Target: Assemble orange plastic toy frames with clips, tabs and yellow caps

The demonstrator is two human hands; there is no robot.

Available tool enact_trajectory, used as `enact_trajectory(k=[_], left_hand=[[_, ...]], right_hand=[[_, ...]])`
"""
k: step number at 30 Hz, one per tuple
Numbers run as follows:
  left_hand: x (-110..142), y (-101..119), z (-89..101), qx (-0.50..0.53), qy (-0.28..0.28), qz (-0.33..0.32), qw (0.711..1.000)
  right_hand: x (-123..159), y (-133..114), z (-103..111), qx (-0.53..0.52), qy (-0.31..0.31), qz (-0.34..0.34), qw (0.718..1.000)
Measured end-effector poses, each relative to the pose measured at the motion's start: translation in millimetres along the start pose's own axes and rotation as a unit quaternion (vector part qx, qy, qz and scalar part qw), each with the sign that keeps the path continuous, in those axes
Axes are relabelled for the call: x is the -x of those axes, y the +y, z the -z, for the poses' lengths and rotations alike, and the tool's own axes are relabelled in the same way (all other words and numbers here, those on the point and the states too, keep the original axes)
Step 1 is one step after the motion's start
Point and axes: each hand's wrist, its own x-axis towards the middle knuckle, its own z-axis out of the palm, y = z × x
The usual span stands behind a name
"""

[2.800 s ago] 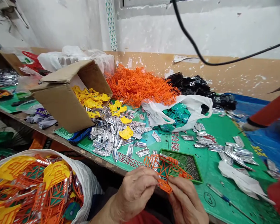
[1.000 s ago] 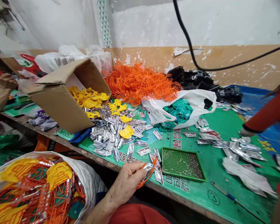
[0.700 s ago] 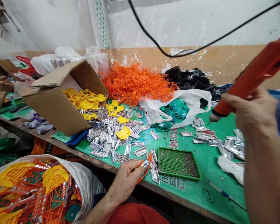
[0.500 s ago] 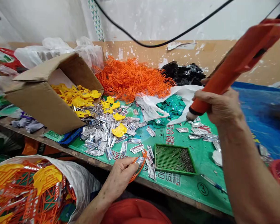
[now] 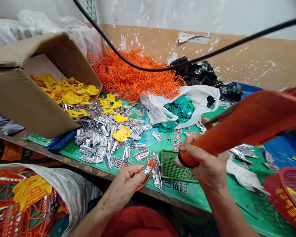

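Note:
At the table's front edge, my left hand (image 5: pixel 128 186) pinches an orange plastic part (image 5: pixel 151 163) with a silver-and-blue piece (image 5: pixel 147 169) lying against it. My right hand (image 5: pixel 210 168) is wrapped around a red-orange electric screwdriver (image 5: pixel 239 126), held tilted with its nose down to the left. That nose is over the green perforated tray (image 5: pixel 169 164); whether it touches the tray I cannot tell. Hand and tool cover the tray's right side. Silver metal pieces (image 5: pixel 157 179) lie between my left hand and the tray.
A tipped cardboard box (image 5: pixel 39 105) spills yellow parts (image 5: pixel 74 93) beside scattered silver pieces. Behind are an orange heap (image 5: pixel 138 77), black parts (image 5: pixel 199 72) and a white bag (image 5: pixel 155 112) with green pieces. A sack (image 5: pixel 81 187) stands left, a red basket (image 5: pixel 281 191) right. A black cable (image 5: pixel 148 69) hangs across.
My right hand has brought the screwdriver down and left, from above the table's right side to over the tray. My left hand still holds the orange part. The view has shifted slightly.

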Motion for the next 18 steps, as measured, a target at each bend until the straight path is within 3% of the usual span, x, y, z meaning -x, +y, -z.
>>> enact_trajectory(k=[5,18], left_hand=[[0,-2,0.0,0.035,0.014,0.012,0.999],[5,2,-6.7,0.056,0.025,0.001,0.998]], right_hand=[[13,17,1,0.029,0.022,0.033,0.999],[22,20,1,0.033,0.023,-0.001,0.999]])
